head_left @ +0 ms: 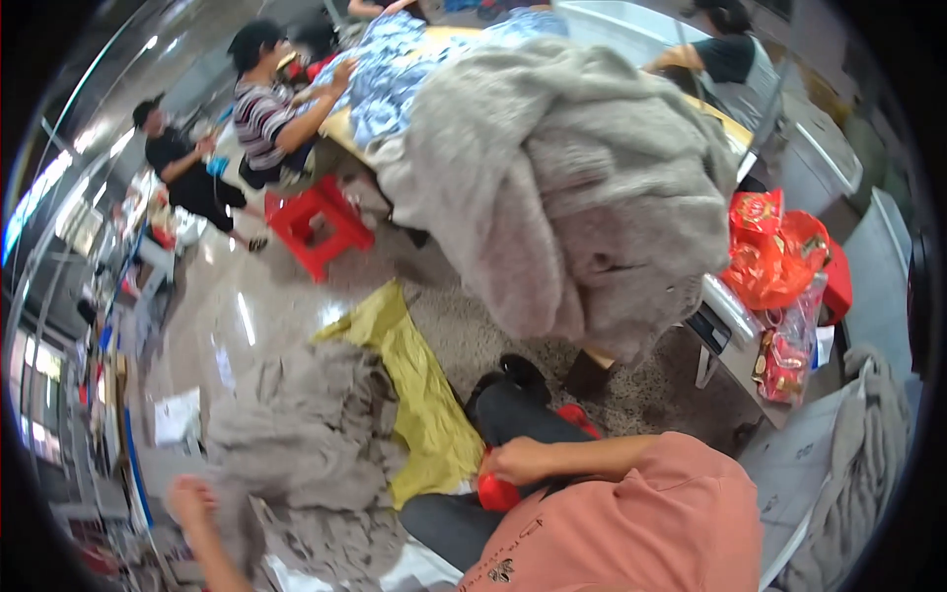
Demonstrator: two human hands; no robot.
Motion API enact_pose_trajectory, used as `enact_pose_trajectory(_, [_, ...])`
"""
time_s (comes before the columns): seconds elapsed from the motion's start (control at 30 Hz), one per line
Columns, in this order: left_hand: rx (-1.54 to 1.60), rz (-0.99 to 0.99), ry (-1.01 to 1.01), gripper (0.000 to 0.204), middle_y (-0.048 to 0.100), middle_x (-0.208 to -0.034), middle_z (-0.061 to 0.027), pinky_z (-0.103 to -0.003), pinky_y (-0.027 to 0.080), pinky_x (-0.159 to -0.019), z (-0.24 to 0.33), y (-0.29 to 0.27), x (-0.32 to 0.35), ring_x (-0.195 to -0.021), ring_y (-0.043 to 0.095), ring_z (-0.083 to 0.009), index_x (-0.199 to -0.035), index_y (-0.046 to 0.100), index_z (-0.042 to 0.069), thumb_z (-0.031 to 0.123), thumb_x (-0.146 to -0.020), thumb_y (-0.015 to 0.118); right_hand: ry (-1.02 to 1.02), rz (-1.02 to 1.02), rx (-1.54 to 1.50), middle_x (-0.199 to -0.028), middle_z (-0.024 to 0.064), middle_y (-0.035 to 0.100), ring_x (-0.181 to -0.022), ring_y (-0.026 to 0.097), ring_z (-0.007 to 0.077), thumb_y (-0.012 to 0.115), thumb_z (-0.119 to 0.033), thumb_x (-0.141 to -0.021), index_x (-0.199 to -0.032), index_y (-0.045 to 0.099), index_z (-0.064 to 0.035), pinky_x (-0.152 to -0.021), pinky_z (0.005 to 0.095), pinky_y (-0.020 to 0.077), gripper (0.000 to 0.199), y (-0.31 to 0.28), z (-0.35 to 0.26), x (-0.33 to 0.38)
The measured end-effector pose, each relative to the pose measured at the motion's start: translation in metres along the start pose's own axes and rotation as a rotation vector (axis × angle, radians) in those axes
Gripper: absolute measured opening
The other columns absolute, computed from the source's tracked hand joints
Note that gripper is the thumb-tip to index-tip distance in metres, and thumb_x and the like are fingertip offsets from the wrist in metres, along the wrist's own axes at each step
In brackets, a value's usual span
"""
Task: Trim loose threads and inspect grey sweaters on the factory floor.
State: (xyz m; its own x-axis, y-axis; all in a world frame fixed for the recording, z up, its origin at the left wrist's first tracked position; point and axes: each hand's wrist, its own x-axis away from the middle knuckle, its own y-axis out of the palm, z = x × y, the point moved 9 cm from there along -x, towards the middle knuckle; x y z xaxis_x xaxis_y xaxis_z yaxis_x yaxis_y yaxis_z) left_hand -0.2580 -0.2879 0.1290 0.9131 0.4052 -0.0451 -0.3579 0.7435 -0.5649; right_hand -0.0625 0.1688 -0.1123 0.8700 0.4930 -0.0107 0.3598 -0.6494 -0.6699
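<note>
My left hand [190, 501] is raised at the lower left, beside a heap of grey-brown plush fabric [306, 414] on the floor; motion blur hides how its fingers are set. My right hand [521, 461] is by my thigh, fingers curled round a smooth red plastic thing [498, 490] whose kind I cannot make out. A yellow cloth sheet [424, 405] lies between the floor heap and my legs. In front of me, a large mound of pale grey plush fabric [582, 187] covers much of the table and hangs over its near edge.
A red plastic stool [316, 225] stands on the floor at the upper left. Red plastic bags [774, 257] sit right of the mound, near a white bin [824, 163]. Grey fabric [858, 464] drapes over a bin's edge at right. Several people work around the table's far side, with blue fabric [385, 74].
</note>
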Motion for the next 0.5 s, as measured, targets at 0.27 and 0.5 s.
enact_pose_trajectory(0.27, [-0.391, -0.333, 1.263, 0.021, 0.052, -0.073, -0.0119, -0.028, 0.043, -0.056, 0.346, 0.298, 0.25, -0.065, 0.054, -0.0208, -0.082, 0.05, 0.001, 0.004, -0.064, 0.06, 0.075, -0.212, -0.037, -0.08, 0.0187, 0.059, -0.078, 0.057, 0.0328, 0.052, -0.015, -0.065, -0.085, 0.06, -0.0039, -0.066, 0.0423, 0.045, 0.024, 0.028, 0.021, 0.042])
enact_pose_trajectory(0.5, [-0.366, -0.114, 1.813, 0.028, 0.051, -0.093, -0.0153, -0.036, 0.043, -0.071, 0.516, 0.431, 0.383, -0.084, 0.052, -0.0291, -0.094, 0.048, 0.002, 0.006, -0.067, 0.057, 0.216, -0.148, -0.043, -0.079, 0.0173, 0.058, -0.077, 0.056, 0.0338, 0.054, -0.021, -0.071, -0.083, 0.056, -0.0031, -0.064, 0.0434, 0.0438, 0.021, -0.018, 0.055, 0.091])
